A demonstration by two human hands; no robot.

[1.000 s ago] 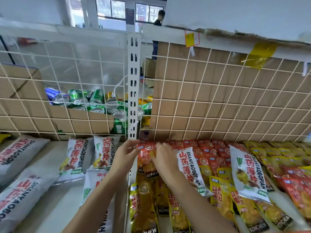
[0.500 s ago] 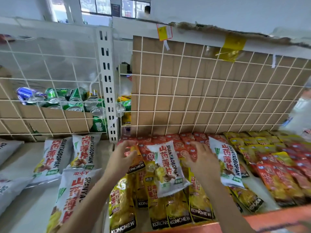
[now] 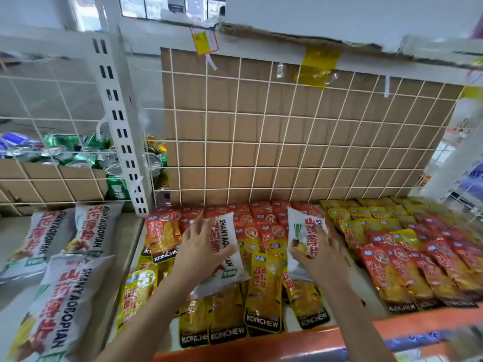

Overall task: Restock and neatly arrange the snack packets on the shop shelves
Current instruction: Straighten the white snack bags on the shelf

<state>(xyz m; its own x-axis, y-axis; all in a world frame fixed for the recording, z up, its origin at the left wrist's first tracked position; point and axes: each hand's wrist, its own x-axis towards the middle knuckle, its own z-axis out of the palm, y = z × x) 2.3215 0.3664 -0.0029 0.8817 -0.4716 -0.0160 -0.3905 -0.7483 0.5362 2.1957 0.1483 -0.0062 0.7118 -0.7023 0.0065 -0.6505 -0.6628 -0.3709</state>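
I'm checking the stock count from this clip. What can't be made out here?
All head view.
Packets under the left white packet and right white packet: covered by them.
Left hand: gripping or just pressing, unclear; its back hides the contact.
Cans: labels blurred behind the wire grid.
Bottom-left white bag: cut off by the frame edge.

The shelf [image 3: 379, 326] bears flat-lying red packets [image 3: 386, 270] and yellow packets [image 3: 264, 291].

Red-lettered white packets [image 3: 225, 231], yellow packets [image 3: 264, 290], red packets [image 3: 384, 278]
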